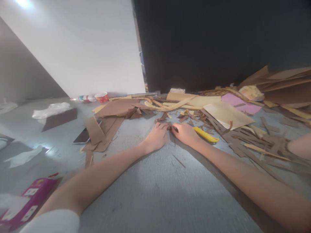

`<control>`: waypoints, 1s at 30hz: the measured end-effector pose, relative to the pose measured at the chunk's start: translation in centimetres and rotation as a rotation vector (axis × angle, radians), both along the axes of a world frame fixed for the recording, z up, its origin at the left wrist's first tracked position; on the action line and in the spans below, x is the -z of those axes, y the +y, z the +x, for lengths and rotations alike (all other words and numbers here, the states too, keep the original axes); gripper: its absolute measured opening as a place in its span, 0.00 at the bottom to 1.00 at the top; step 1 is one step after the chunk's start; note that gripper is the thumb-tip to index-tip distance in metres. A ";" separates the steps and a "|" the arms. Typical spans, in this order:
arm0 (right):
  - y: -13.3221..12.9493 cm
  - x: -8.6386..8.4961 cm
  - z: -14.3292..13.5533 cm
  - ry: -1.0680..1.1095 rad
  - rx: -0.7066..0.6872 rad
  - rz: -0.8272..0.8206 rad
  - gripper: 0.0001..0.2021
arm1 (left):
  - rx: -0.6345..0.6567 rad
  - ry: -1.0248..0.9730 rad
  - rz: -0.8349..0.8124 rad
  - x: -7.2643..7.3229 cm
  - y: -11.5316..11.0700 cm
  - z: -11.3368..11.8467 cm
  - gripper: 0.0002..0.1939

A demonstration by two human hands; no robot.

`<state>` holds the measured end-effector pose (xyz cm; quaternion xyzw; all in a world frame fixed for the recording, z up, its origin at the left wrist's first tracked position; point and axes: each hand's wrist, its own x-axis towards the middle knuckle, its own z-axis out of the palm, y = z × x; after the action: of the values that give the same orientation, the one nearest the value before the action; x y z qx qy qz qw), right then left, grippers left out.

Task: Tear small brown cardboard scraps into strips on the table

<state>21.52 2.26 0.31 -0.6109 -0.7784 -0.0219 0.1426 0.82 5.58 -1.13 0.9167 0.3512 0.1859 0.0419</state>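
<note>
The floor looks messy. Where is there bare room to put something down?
Bare grey floor lies between the two forearms, below the left hand and right hand. Beyond them it is crowded: cardboard strips, the yellow knife, brown pieces.

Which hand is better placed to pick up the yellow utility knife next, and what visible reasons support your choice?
Probably the right hand: the yellow utility knife lies right beside it on the floor, apparently touching its outer edge. The left hand rests farther off, with the right hand between it and the knife.
</note>
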 end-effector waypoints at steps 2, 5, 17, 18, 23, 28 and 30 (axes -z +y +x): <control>-0.1 -0.1 0.0 0.003 -0.002 0.002 0.16 | -0.001 0.002 0.005 0.1 0.0 0.0 0.26; -0.2 -0.4 -0.1 0.000 0.006 -0.013 0.17 | -0.002 0.003 0.009 0.1 0.0 0.1 0.26; 0.0 0.0 0.1 0.007 0.008 -0.005 0.17 | 0.003 -0.001 0.003 -0.1 0.0 0.1 0.26; 0.0 0.0 0.1 0.006 0.008 -0.005 0.17 | 0.004 -0.002 0.002 -0.1 0.0 0.1 0.26; -0.1 -0.1 0.0 -0.004 0.009 0.002 0.15 | -0.001 0.008 -0.003 -0.3 -0.2 0.1 0.26; -0.1 -0.2 0.0 -0.002 0.006 0.002 0.15 | 0.002 0.018 -0.001 -0.4 -0.2 0.0 0.25; -0.1 -0.1 0.0 -0.001 0.003 0.000 0.15 | 0.006 0.015 0.002 -0.3 -0.1 0.0 0.26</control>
<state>21.55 2.17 0.45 -0.6120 -0.7777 -0.0222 0.1421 0.86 5.45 -0.83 0.9192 0.3486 0.1792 0.0388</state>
